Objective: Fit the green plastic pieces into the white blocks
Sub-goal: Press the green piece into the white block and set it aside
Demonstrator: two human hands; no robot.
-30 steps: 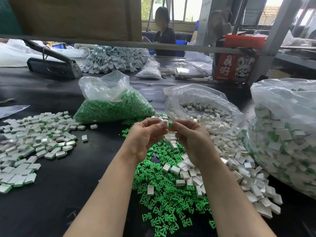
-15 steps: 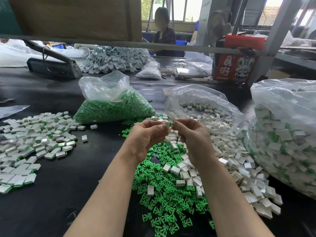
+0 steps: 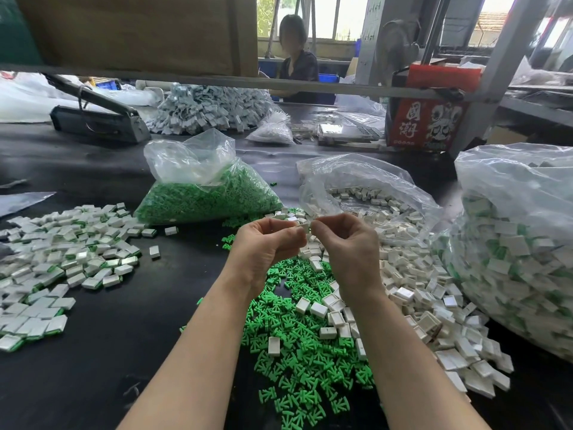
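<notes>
Both hands meet above the table (image 3: 93, 367): the left hand (image 3: 266, 246) and right hand (image 3: 350, 252) pinch one white block (image 3: 305, 227) between curled fingertips (any green piece in it is hidden). Below them lie loose green pieces (image 3: 297, 361) and white blocks (image 3: 412, 293). A red box (image 3: 428, 125) behind reads "国潮".

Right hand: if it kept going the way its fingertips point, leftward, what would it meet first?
The small white plastic block pinched between both hands, then probably the left hand fingertips right behind it.
</notes>
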